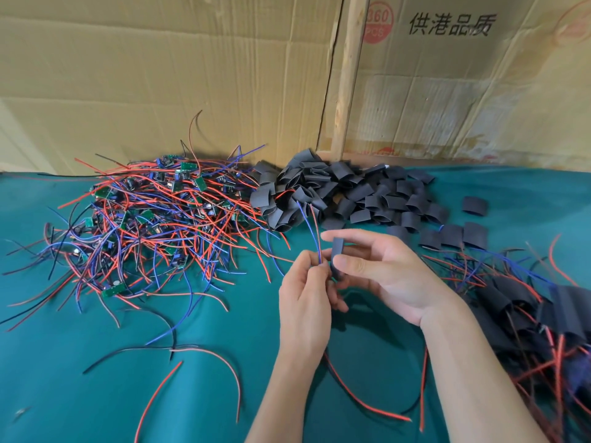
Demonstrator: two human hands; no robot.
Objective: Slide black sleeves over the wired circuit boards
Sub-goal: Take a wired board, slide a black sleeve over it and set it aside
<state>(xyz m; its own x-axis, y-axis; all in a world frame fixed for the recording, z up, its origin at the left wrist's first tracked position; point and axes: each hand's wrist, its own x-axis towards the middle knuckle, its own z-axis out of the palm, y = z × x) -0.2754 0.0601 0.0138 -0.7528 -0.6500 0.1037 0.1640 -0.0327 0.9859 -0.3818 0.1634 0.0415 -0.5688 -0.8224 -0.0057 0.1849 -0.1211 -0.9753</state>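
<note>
I observe the left hand (303,289) pinching a red and blue wire pair (311,228) while the right hand (380,270) grips a black sleeve (336,259) just beside it.

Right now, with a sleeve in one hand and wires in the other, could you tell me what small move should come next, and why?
Probably feed the blue and red wires into the open end of the black sleeve. The left hand pinches those wires just beside the sleeve, which the right hand holds between thumb and fingers, and the wire tips point away, not yet inside it.
</note>
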